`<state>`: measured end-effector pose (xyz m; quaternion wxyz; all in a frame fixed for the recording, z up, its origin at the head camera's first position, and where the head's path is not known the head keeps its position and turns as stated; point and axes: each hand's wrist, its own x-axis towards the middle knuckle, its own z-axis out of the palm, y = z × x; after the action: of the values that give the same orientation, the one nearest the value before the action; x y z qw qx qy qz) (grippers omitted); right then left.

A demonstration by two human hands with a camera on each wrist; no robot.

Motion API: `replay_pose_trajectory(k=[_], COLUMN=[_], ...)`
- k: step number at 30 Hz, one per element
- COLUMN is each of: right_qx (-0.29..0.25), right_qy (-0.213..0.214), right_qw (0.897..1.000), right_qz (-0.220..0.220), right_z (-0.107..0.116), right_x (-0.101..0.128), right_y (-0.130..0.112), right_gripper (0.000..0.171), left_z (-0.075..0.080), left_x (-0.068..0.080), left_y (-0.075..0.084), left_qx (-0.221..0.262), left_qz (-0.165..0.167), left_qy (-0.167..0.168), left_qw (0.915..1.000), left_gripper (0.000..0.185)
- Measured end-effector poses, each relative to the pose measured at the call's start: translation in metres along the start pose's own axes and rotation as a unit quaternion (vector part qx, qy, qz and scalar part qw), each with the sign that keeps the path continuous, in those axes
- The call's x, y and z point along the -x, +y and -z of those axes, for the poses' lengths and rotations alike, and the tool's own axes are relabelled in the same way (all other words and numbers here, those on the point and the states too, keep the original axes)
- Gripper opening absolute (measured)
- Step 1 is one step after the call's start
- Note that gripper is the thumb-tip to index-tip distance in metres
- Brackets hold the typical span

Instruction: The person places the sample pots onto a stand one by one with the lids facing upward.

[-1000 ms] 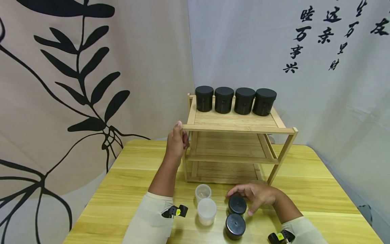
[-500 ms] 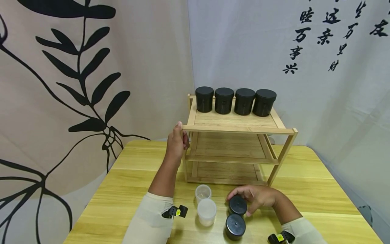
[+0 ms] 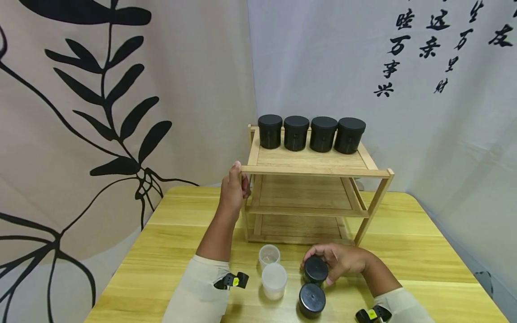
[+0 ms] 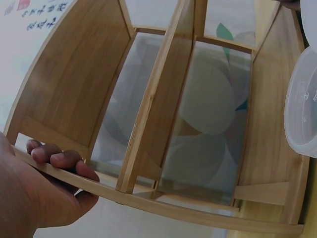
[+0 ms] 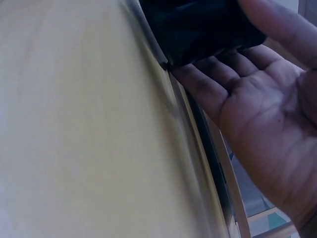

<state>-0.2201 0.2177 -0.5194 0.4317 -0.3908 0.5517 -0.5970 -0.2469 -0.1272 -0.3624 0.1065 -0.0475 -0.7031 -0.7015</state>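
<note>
**Your right hand grips a black jar at the table's front; your left holds the rack's corner**

In your right-wrist view most of the black jar (image 5: 198,29) is cut off by the top edge, and the table (image 5: 74,124) beneath it is a pale blur. From the head view, the far side of that jar (image 3: 315,270) is hidden behind your right hand (image 3: 343,262), whose fingers curl round it and grasp it. It stands on the wooden table (image 3: 404,251), just in front of the rack's foot and just behind a second black jar (image 3: 312,299) of the same round, matte, lidded shape.

Your left hand (image 3: 233,190) clasps the front left corner of the bamboo rack (image 3: 311,170); the wrist view shows its fingers (image 4: 59,158) wrapped under the top shelf's edge. Only the rim of a clear plastic cup (image 4: 302,109) shows at that view's right edge.

Whether the jars hold anything cannot be told: all are lidded and opaque. Two translucent plastic cups sit left of the jars: the farther one (image 3: 269,255) open, the nearer one (image 3: 274,280) frosted, its contents unclear. Four more black jars (image 3: 311,133) stand in a row, nearly touching, at the back of the rack's top shelf. The two lower shelves (image 3: 303,197) are light, straight-grained slats.
</note>
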Motion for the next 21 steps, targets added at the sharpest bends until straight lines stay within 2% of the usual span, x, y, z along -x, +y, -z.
replay_pose_trajectory(k=[12, 21], right_qx=[0.033, 0.036], right_qy=[0.033, 0.050], right_qw=[0.999, 0.998], right_qz=[0.013, 0.019], right_z=[0.000, -0.002], right_x=[0.004, 0.007], right_y=[-0.007, -0.013], right_gripper=[0.070, 0.067], left_z=[-0.001, -0.001], left_x=[-0.001, -0.001], left_y=[0.000, 0.000], left_qx=[0.004, 0.008], left_qz=[0.000, 0.002], left_qy=[0.000, 0.000], left_qw=[1.0000, 1.0000], left_gripper=[0.065, 0.064])
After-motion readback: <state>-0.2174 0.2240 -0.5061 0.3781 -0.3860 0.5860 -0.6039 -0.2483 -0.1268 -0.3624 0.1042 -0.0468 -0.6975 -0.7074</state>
